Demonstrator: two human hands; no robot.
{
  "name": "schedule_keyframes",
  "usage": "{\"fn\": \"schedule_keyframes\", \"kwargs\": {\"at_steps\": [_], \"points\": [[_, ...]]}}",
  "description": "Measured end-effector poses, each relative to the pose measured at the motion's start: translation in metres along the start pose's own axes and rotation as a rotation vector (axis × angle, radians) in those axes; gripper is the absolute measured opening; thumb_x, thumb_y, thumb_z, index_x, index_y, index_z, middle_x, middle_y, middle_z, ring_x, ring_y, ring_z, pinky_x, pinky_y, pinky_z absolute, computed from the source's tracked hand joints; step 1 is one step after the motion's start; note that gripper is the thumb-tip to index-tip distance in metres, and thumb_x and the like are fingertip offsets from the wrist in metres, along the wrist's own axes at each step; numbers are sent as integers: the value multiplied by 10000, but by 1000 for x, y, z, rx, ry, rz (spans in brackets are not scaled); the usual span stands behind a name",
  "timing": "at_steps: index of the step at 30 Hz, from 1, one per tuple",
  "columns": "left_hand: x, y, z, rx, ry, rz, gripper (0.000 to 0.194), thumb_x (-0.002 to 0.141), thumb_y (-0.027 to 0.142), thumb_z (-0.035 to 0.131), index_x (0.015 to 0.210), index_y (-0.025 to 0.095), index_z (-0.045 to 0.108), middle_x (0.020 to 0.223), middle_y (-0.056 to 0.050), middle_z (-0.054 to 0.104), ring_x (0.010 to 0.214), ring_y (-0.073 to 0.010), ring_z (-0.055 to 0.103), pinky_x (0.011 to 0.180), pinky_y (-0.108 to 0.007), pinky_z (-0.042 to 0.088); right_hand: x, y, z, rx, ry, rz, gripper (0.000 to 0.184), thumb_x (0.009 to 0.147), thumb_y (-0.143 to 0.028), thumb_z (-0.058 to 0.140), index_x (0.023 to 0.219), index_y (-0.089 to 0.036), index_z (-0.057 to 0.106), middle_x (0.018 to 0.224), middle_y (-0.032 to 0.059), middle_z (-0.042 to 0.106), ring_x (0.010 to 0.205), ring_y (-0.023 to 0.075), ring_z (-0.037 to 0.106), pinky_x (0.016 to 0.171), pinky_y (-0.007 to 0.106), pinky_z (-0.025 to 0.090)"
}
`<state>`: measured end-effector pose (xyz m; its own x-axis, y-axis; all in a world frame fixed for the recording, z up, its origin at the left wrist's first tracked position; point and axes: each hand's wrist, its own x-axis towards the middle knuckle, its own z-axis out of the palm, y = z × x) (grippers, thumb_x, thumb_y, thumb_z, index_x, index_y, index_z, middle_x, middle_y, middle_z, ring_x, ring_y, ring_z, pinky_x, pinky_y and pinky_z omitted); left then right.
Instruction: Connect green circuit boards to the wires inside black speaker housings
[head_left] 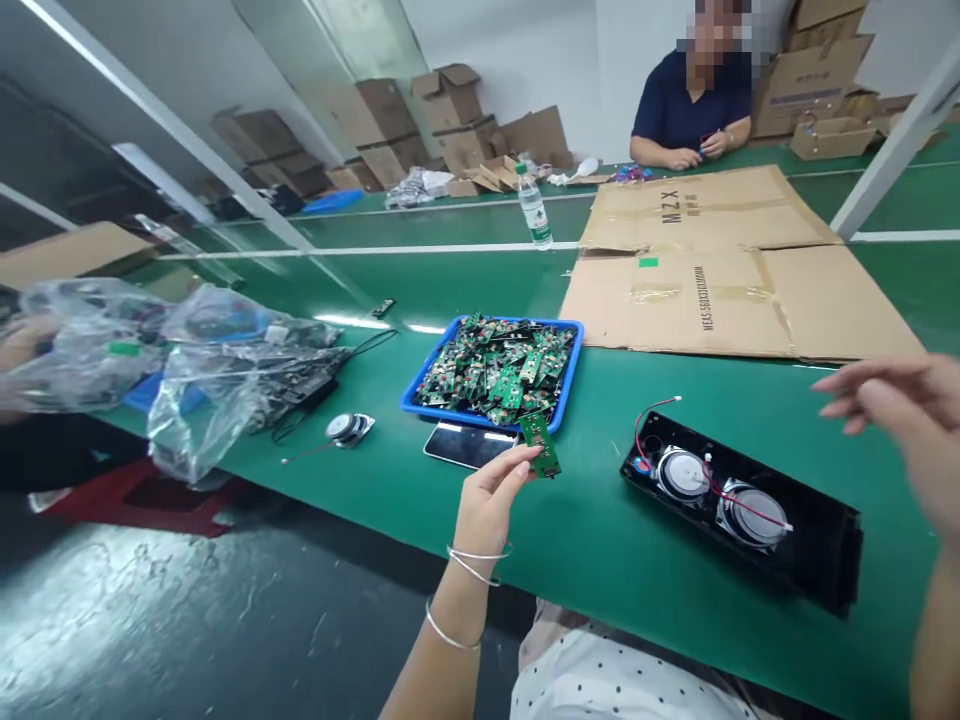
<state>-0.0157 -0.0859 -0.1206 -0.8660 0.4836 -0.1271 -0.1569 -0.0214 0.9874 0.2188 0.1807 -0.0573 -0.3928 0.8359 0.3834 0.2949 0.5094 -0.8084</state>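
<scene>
My left hand [491,500] pinches a small green circuit board [541,445] by its lower end, just in front of a blue tray [564,385] heaped with several such boards. My right hand [907,420] hovers at the right edge, fingers spread and holding nothing, above and right of a black speaker housing [817,530]. That housing lies on the green table [600,560] with two round speakers and red and white wires in it.
A phone [469,445] lies by the tray, a loose speaker [346,429] to its left, then plastic bags of parts [217,380]. Flattened cardboard [720,270] and a water bottle [534,208] lie beyond. A seated person [694,100] works at the far side among cartons.
</scene>
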Motion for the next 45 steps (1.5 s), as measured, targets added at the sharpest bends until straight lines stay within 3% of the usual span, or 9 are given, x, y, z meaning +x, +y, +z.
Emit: {"fn": "schedule_keyframes", "kwargs": {"at_steps": [3, 5, 9, 12, 17, 22, 31, 39, 45], "points": [[3, -3, 5, -304, 55, -129, 250, 556, 284, 810, 722, 130, 705, 835, -72, 675, 820, -178, 608, 685, -252, 506, -44, -41, 34, -124, -650, -136, 278, 897, -451, 440, 1083, -305, 586, 1009, 42, 647, 847, 230, 627, 677, 379, 523], [4, -3, 7, -471, 24, -207, 284, 518, 275, 838, 679, 121, 662, 748, -44, 641, 742, -140, 588, 671, -244, 502, -63, -46, 67, -221, -734, -296, 318, 912, -395, 420, 1188, -284, 532, 1136, 53, 596, 1023, 263, 559, 828, 448, 489], [4, 0, 4, -613, -97, -305, 378, 474, 240, 868, 622, 123, 540, 669, 18, 516, 620, -63, 485, 585, -178, 465, -75, -36, 122, -398, -570, -420, 356, 917, -316, 360, 1218, -185, 500, 1119, 118, 584, 1028, 319, 524, 831, 517, 453], [2, -2, -2, -672, -171, -392, 344, 530, 148, 836, 672, 122, 525, 644, 37, 431, 573, -37, 416, 514, -126, 401, -73, -33, 139, -347, -479, -414, 358, 914, -300, 347, 1223, -167, 469, 1115, 136, 575, 993, 307, 541, 812, 484, 459], [1, -13, -6, -734, -247, -414, 291, 687, 319, 747, 868, 134, 614, 654, 19, 440, 570, -66, 404, 504, -167, 395, -67, -40, 137, -59, -424, -118, 200, 869, -347, 473, 988, -192, 514, 851, 73, 617, 776, 220, 598, 703, 378, 501], [1, -17, 5, -691, -307, -414, 432, 775, 475, 620, 949, 82, 659, 591, 10, 406, 510, -76, 350, 451, -190, 333, -71, -48, 137, 259, -413, 73, 250, 849, -360, 553, 1038, -212, 485, 983, 57, 621, 758, 166, 599, 686, 312, 508], [2, -12, 22, -640, -305, -272, 449, 780, 396, 645, 1122, 107, 614, 751, -59, 576, 703, -147, 516, 649, -269, 457, -65, -59, 135, 372, -516, 73, 176, 869, -354, 550, 936, -202, 611, 809, 25, 639, 676, 144, 603, 633, 263, 502], [9, 0, 22, -533, -319, -342, 478, 747, 358, 690, 1168, 200, 529, 812, -33, 611, 810, -236, 637, 667, -388, 537, -46, -77, 132, 442, -546, 83, 183, 868, -325, 534, 914, -185, 642, 693, 9, 626, 507, 99, 510, 454, 204, 422], [13, 1, 27, -363, -233, -90, 380, 708, 333, 736, 1002, 183, 548, 967, -100, 687, 913, -196, 617, 753, -272, 467, -44, -81, 124, 245, -537, -88, 152, 861, -267, 526, 799, -204, 649, 704, 0, 618, 578, 120, 534, 508, 214, 404]]}}
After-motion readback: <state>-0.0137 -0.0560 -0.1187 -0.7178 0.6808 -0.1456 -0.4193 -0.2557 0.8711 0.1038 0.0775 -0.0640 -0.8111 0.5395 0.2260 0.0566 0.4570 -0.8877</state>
